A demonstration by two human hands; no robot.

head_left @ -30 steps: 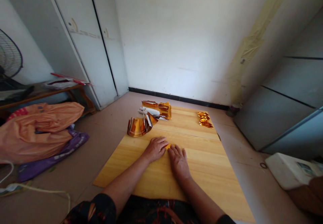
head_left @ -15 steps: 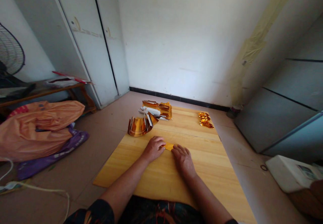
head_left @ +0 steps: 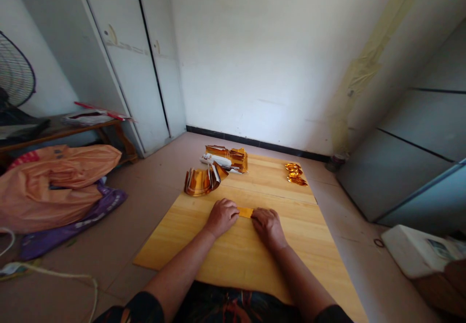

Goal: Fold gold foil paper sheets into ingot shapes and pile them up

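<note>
Spanning the gap between two bare hands: one gold strip (head_left: 245, 212), flat-looking, short, plain orange-gold on its visible face. Location: near the middle of the tabletop (head_left: 218, 260), straight ahead of the person.

Long axis: crosswise, running from the left hand (head_left: 223, 216) to the right hand (head_left: 268, 226), roughly square to the person's line of sight. Nearer hand: neither; both touch the strip, one at each end, so that only its middle shows.

Hands: apart from each other, fingers curled in and closed on the strip's ends. Thumbs and exact fingertip contact: largely hidden.

Also on the tabletop: a curved stack of gold sheets (head_left: 198, 181), beyond the left hand and to its left; a further gold stack (head_left: 238, 154) at the far edge, with a white bundle (head_left: 220, 160) lying against it; a group of shiny folded gold pieces (head_left: 295, 173) at the far right corner, well apart from the right hand.

Writing: pale lettering on a purple bag (head_left: 40, 243) on the floor at left, too blurred to read. A dark panel, possibly a label, on a white box (head_left: 404, 248) at right; no text legible. Brand marks on the gold items: none discernible.
</note>
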